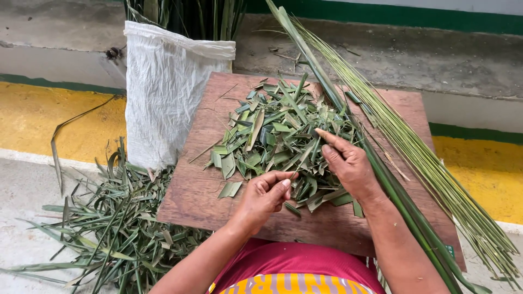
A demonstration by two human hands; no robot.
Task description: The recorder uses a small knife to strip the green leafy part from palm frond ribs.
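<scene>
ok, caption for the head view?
Both hands, left hand and right hand, work cut leaf pieces on a wooden board.

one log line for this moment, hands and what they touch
left hand: pinching leaf strip | right hand: on leaf pile | wooden board

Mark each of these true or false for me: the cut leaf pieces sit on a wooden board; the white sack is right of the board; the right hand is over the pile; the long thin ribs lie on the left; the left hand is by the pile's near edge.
1. Cut green leaf pieces are piled on a wooden board. True.
2. The white sack stands right of the board. False: it stands at the board's left far corner.
3. The right hand rests over the pile. True.
4. The long thin ribs lie on the left. False: they run along the right side.
5. The left hand is by the pile's near edge. True.
</scene>
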